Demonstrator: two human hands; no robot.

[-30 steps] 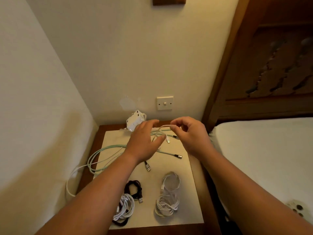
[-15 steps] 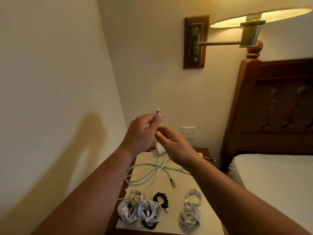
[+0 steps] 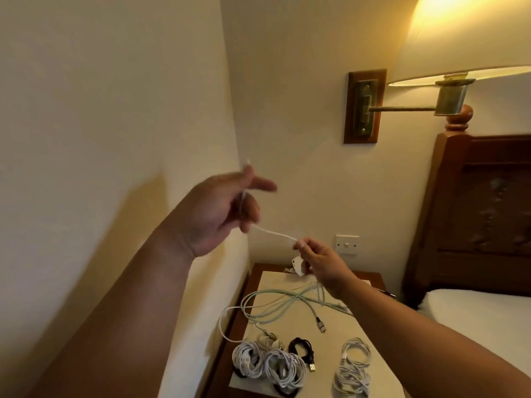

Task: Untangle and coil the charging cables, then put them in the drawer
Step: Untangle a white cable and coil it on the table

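1. Both hands are raised above a bedside tabletop (image 3: 288, 330), stretching a short span of white cable (image 3: 273, 233) between them, well above the other cables.
2. The left hand (image 3: 227, 208) holds the cable's upper end, thumb and curled fingers closed on it and the index finger pointing out; blur hides the exact grip. The right hand (image 3: 319, 259) pinches the cable between fingertips, lower and to the right.
3. Below the right hand the cable appears to drop towards a loose pale green cable (image 3: 275, 300) sprawled across the middle of the tabletop. Whether the two are crossed cannot be told.
4. Risk: if they are, a hard pull would likely tighten the crossing rather than free it, or drag the green cable and its metal plug (image 3: 321, 326) along.
5. Risk: a white loop (image 3: 221, 320) hangs over the tabletop's left edge and could catch there as slack is drawn up.
6. Risk: a small white adapter (image 3: 298, 264) sits at the far edge behind the right hand and could be knocked off.
7. Coiled white bundles (image 3: 250, 360), a black coil (image 3: 301, 349) and another white coil (image 3: 353, 366) lie along the near edge. No drawer is in view.
8. No brand, label or writing can be read, not even on the wall switch (image 3: 347, 244) or the lit lamp (image 3: 459, 38) to the right.
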